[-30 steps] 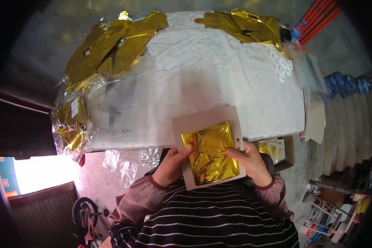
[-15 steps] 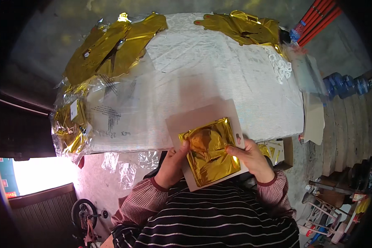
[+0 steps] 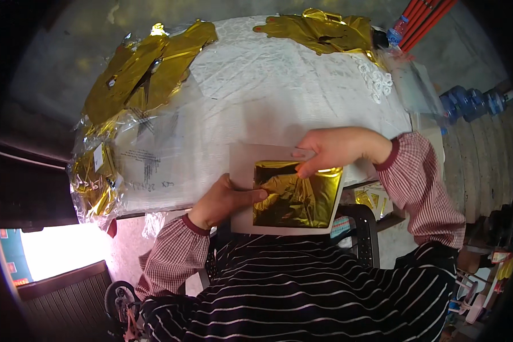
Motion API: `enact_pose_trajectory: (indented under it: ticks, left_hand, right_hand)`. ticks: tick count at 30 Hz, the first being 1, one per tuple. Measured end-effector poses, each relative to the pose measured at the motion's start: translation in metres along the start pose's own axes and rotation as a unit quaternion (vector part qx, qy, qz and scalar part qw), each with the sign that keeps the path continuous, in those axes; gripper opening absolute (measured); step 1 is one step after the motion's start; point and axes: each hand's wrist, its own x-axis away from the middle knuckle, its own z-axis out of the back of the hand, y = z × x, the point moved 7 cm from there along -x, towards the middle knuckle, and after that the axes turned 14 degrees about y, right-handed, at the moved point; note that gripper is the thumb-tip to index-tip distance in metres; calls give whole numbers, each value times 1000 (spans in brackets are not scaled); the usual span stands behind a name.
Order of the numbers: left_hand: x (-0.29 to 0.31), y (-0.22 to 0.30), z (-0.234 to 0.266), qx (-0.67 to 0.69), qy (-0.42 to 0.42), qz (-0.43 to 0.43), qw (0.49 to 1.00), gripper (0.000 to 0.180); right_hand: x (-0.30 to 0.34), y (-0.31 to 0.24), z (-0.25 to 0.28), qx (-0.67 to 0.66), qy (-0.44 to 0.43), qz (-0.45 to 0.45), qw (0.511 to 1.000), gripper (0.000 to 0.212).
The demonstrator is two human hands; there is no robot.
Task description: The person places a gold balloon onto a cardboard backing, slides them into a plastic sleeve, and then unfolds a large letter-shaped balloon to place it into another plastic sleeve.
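A folded square of gold foil lies against a pale backing card in front of my body, over the table's near edge. My left hand grips the card's left side, thumb pressed on the foil's left edge. From above, my right hand pinches the upper edge of the card and foil, its thumb resting on the foil. The fingers of my left hand are hidden behind the card.
Crumpled gold foil sheets lie at the table's far left, another foil heap at the far side. Clear bags with foil hang over the left edge. Small white rings sit at right. Water bottles stand beyond the table.
The card and foil have turned so their edges are nearly level. My right hand has moved from the card's right side up to its top edge, and its forearm has swung outward.
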Motion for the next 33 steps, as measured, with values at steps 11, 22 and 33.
enact_pose_trajectory:
  ticks: [11, 22, 33]
  left_hand:
    - [11, -7, -2, 302, 163, -87, 935, 34]
    - [-6, -36, -39, 396, 180, -73, 897, 32]
    - [61, 47, 25, -315, 226, -393, 834, 29]
  right_hand:
    - [88, 39, 38, -476, 385, 102, 784, 65]
    - [34, 41, -66, -606, 514, 35, 606, 21]
    - [52, 93, 23, -521, 554, 0, 650, 24]
